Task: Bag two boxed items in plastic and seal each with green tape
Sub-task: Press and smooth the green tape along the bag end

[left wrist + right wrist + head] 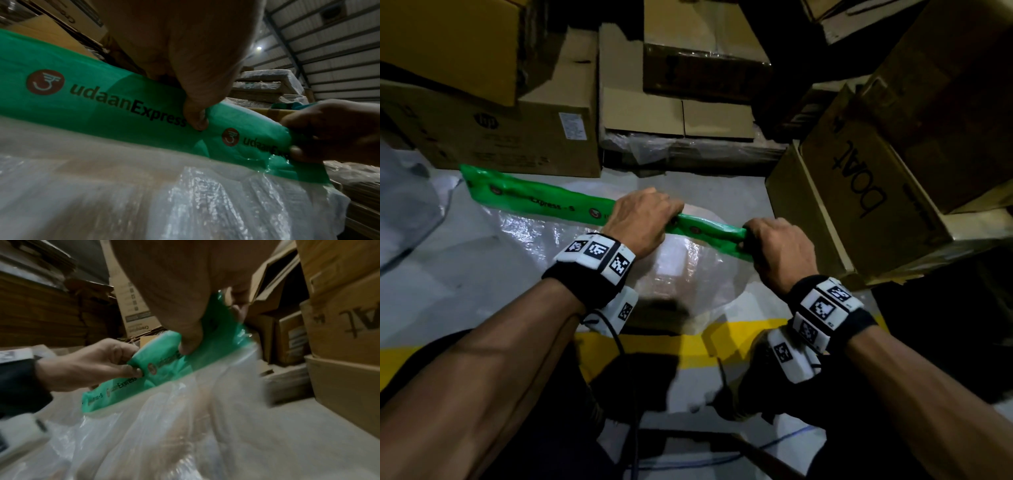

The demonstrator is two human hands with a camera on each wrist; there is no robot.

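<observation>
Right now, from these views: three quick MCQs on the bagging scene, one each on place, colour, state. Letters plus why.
1. Where is the right hand on the tape strip?
A. its right end
B. its left end
C. off it

2. Colour of the strip?
A. yellow
B. green
C. red

3. What is the left hand doing?
A. hanging idle
B. lying flat on the floor
C. pinching the strip

Key: 1 A, it grips the right end; 2 B, green with dark print; 3 C, thumb and fingers close on it above the clear plastic bag.

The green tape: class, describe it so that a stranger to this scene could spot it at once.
Find the clear plastic bag on the grey floor before the stacked cartons. Along its far edge runs the green tape, pinched by the left hand and right hand. Nothing else here is bright green with printed lettering.
</observation>
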